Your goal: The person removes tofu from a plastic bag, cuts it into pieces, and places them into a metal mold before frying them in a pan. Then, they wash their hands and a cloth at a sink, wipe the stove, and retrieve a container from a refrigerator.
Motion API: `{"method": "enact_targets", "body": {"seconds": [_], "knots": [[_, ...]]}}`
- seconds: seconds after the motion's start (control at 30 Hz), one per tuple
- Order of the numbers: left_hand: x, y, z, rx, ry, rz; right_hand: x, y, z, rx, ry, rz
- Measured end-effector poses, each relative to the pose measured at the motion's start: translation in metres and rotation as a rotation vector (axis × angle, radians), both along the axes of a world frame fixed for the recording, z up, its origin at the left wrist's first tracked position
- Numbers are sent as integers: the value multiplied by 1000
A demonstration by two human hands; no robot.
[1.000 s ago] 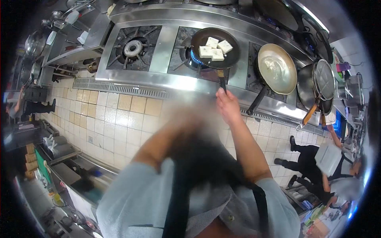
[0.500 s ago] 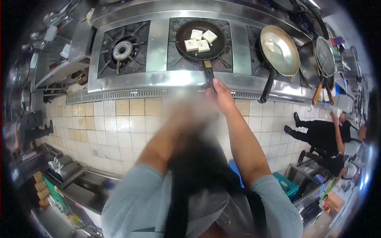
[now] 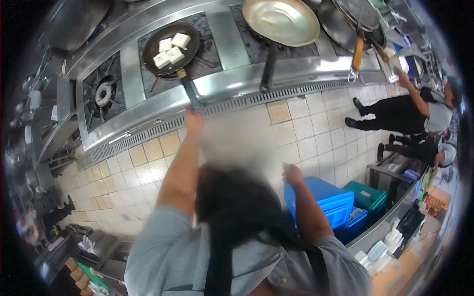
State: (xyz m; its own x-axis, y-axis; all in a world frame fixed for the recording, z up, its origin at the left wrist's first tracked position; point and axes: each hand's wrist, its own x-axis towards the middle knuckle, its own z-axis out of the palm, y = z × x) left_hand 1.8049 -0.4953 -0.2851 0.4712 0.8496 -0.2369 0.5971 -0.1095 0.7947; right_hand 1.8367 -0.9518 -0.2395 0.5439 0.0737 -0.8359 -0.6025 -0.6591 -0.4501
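A dark frying pan (image 3: 183,63) rests on a burner at the upper left, with several white square slabs (image 3: 173,55) in it. Its handle points down toward me, and my left hand (image 3: 193,120) is closed around the end of it. My right hand (image 3: 292,174) hangs away from the stove, over the floor beside a blue bin; its fingers look curled, but whether anything is in them is too small to tell. To the right, a light metal pan (image 3: 281,22) sits on another burner, touched by neither hand.
An unused burner (image 3: 104,93) is at the far left. Strainers with wooden handles (image 3: 357,56) lie at the upper right. A blue bin (image 3: 323,197) and a green crate (image 3: 365,196) stand at my right. Two people (image 3: 395,114) are farther right.
The view has turned right. My right hand has left the dark pan's handle and dropped to the right; my left hand, blurred before, is now on that handle.
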Motion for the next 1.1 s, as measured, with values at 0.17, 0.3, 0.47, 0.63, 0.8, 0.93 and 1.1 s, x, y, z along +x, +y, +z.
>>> {"method": "enact_targets", "body": {"seconds": [0.17,0.3,0.47,0.63,0.8,0.93,1.1], "knots": [[10,-14,13,294,103,79,-37,-150,-48,-174,-124,155],[17,-22,26,365,313,90,-57,-192,-43,-124,61,-90],[19,-13,16,376,294,130,-68,-207,-63,-134,122,-276],[19,-9,10,435,309,117,-66,-193,-78,-55,139,-305],[23,-14,22,466,387,114,-58,-186,-81,16,139,-275],[26,-15,29,403,474,122,-53,-187,-75,12,131,-273],[23,-11,22,419,446,84,-49,-189,-76,-42,145,-230]]}}
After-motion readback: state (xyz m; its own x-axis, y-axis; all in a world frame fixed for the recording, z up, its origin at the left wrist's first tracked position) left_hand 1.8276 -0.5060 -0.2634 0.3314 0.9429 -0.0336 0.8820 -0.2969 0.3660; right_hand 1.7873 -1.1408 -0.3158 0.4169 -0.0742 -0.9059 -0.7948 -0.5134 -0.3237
